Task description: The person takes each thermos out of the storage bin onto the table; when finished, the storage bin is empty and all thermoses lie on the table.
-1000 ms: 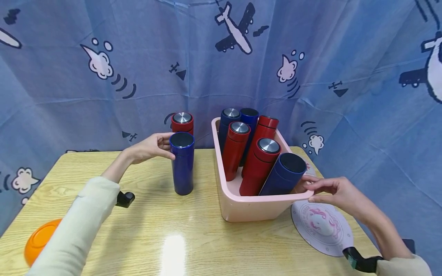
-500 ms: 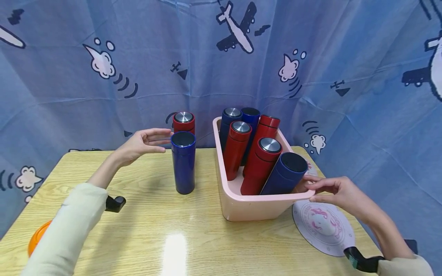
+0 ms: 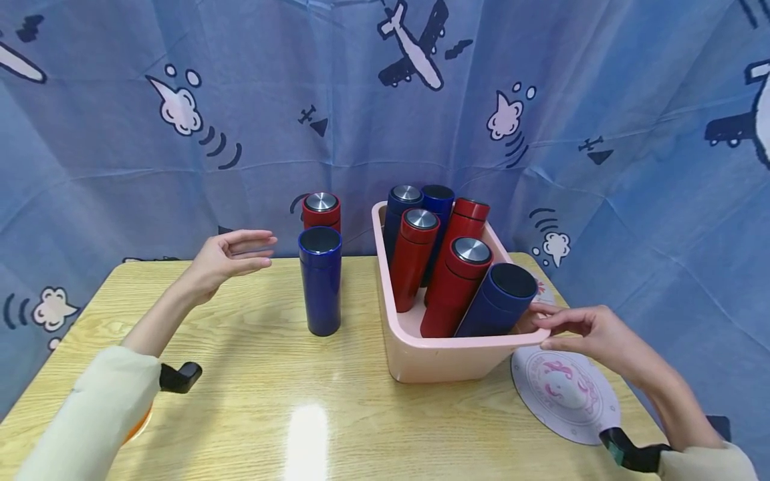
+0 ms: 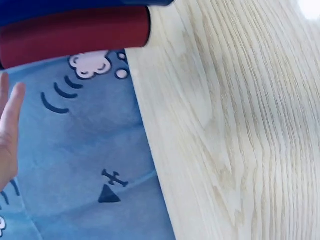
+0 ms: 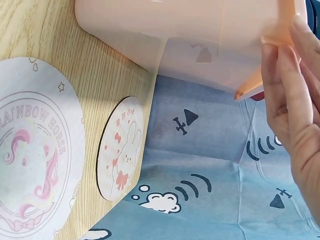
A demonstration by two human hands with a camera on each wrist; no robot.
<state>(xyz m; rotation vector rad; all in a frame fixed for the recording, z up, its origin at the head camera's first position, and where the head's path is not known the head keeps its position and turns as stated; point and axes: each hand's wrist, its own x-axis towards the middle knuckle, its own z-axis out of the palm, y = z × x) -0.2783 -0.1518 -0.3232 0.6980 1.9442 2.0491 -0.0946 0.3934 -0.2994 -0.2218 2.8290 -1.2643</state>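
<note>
Well, from the head view I see the left hand (image 3: 225, 260) holding nothing, its fingers fairly straight and apart from the blue flask (image 3: 321, 287), which stands upright on the table (image 3: 240, 427) in front of a red flask (image 3: 321, 210), while the right hand (image 3: 577, 331) grips the near right corner of the bin (image 3: 436, 361) of other flasks (image 3: 409, 267). The left wrist view catches only part of that hand at its edge, against the curtain (image 4: 95, 135). By the right wrist view, fingers hold the bin's rim, near two round mats (image 5: 122, 150).
</note>
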